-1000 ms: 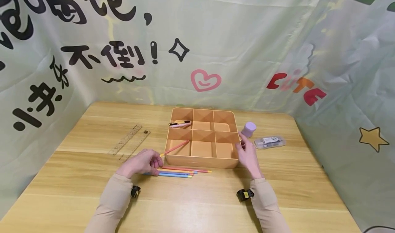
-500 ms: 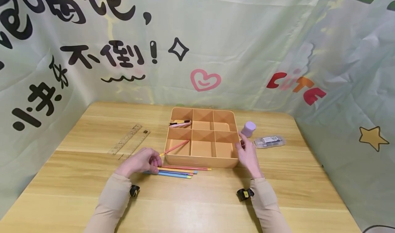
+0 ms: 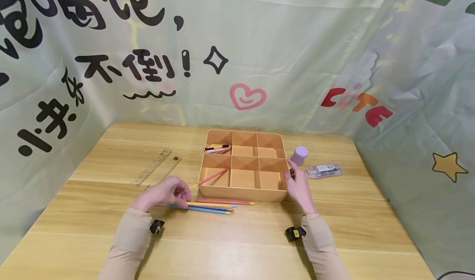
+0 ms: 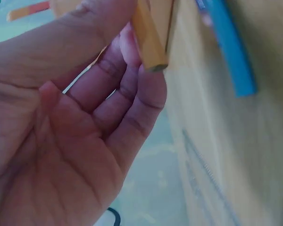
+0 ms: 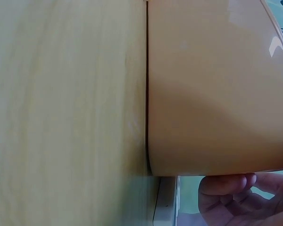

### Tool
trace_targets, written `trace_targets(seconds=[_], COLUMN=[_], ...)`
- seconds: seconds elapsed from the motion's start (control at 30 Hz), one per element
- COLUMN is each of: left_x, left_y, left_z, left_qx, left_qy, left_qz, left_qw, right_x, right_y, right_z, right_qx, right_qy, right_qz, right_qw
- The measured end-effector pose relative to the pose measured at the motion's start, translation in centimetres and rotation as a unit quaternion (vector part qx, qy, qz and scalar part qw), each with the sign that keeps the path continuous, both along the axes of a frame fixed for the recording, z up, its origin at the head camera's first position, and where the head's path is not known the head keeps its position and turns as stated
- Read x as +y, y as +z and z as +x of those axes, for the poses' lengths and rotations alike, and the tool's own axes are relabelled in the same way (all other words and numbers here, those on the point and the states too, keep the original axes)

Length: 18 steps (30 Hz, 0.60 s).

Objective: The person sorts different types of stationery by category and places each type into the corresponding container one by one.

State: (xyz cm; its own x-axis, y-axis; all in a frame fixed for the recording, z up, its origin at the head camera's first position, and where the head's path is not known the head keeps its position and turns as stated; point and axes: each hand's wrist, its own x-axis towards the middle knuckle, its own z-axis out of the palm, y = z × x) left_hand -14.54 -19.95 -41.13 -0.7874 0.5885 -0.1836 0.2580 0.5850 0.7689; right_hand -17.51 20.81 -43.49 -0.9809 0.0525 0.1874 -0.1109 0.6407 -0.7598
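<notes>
My left hand (image 3: 165, 193) pinches a yellow pencil (image 4: 149, 42) by one end between thumb and fingers. Beside it on the table lie blue pencils (image 3: 209, 210) and, nearer the box, red pencils (image 3: 224, 201). A six-compartment orange organizer box (image 3: 241, 195) stands just beyond them. One red pencil (image 3: 213, 176) with a yellow end leans over the front left compartment's rim. Two pens (image 3: 217, 149) lie in the back left compartment. My right hand (image 3: 298, 189) rests against the box's right side, fingertips at the wall in the right wrist view.
Two clear rulers (image 3: 152, 167) lie to the left on the wooden table. Right of the box are a purple cylindrical thing (image 3: 299, 155) and a clear plastic case (image 3: 324, 170) with a white label. A printed cloth (image 3: 289, 65) hangs around the back and sides.
My left hand has shifted slightly left and lifted a little, and the yellow pencil has moved slightly with it. My right hand and the box stay where they were.
</notes>
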Motion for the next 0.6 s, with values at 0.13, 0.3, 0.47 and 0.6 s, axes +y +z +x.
trace_targets(seconds=[0.13, 0.3, 0.47, 0.6], left_x=[-0.8, -1.5, -2.3, -2.8], left_y=[0.4, 1.4, 1.7, 1.8], left_z=[0.4, 1.1, 1.3, 1.2], left_qx=[-0.032, -0.051, -0.050, -0.019], left_qy=[-0.015, -0.044, -0.066, -0.093], left_qz=[0.023, 0.049, 0.088, 0.110], left_qw=[0.9991, 0.9965, 0.9927, 0.9894], right_x=[0.0, 0.0, 0.0, 0.0], right_y=[-0.1, 0.0, -0.1, 0.0], right_z=[0.1, 0.3, 0.2, 0.1], right_qx=[0.000, 0.002, 0.007, 0.011], right_qy=[0.001, 0.002, 0.003, 0.001], right_qz=[0.001, -0.004, -0.002, -0.001], right_qw=[1.000, 1.000, 1.000, 1.000])
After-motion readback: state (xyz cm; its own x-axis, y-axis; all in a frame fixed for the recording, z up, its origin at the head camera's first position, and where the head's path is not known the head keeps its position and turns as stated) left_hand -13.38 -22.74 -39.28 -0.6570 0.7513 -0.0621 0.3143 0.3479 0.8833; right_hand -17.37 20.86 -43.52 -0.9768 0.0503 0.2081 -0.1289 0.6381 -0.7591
